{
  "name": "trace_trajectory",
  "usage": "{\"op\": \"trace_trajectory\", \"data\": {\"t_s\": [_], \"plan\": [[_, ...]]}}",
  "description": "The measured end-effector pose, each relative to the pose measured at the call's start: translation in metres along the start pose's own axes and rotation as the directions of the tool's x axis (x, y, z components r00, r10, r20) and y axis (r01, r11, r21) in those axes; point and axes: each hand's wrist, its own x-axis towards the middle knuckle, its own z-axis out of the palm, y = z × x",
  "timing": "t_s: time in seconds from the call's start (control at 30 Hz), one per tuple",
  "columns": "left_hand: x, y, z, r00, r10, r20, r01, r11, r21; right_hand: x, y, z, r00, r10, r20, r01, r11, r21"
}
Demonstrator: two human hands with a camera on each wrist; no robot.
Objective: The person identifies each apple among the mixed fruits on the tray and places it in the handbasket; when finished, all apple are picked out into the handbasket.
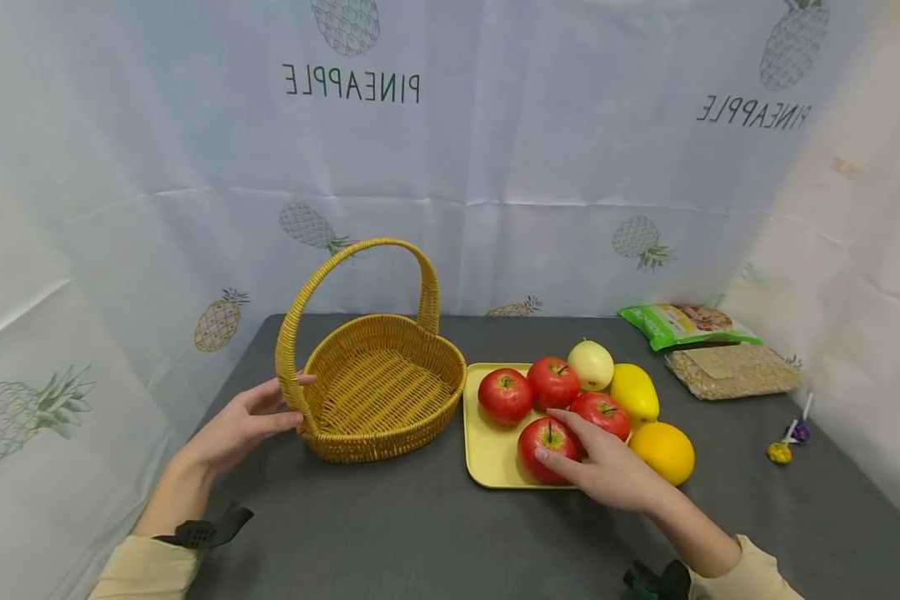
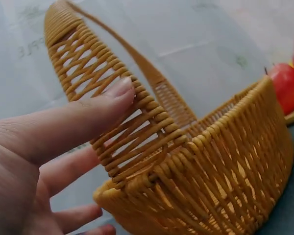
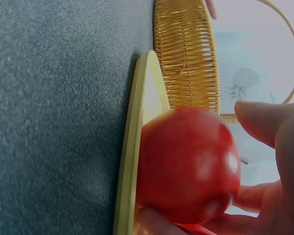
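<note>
A woven yellow basket point(image 1: 381, 385) with a tall arched handle point(image 1: 360, 250) stands on the grey table. My left hand point(image 1: 288, 402) rests against its left side, with the thumb point(image 2: 88, 117) laid flat on the handle's base point(image 2: 137, 127) and straight fingers against the wall. A yellow tray point(image 1: 487, 462) to the right holds several red apples. My right hand point(image 1: 573, 450) curls around the front red apple point(image 1: 542, 442), which sits at the tray's near edge point(image 3: 130, 147) between thumb point(image 3: 264, 122) and fingers. The basket is empty.
Also on or beside the tray are a pale pear point(image 1: 591, 364), a yellow fruit point(image 1: 633, 392) and an orange point(image 1: 662, 452). A green bag point(image 1: 682, 323), a clear bag of grains point(image 1: 731, 369) and two lollipops point(image 1: 787, 442) lie at the right. A pineapple-print sheet hangs behind.
</note>
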Motion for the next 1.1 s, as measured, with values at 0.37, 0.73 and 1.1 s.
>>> {"op": "trace_trajectory", "data": {"t_s": [0.37, 0.73, 1.1], "plan": [[0.003, -0.024, 0.015, 0.995, 0.097, 0.038, -0.087, 0.971, -0.221, 0.003, 0.001, 0.009, 0.998, 0.059, 0.024, -0.061, 0.988, 0.141], [-0.003, -0.033, 0.013, 0.998, 0.065, -0.005, -0.063, 0.955, -0.289, 0.013, 0.001, 0.012, 0.991, 0.094, 0.098, -0.115, 0.963, 0.242], [-0.005, -0.028, 0.02, 0.999, 0.033, 0.001, -0.032, 0.986, -0.163, 0.018, 0.0, 0.015, 0.989, 0.04, 0.14, -0.082, 0.948, 0.307]]}}
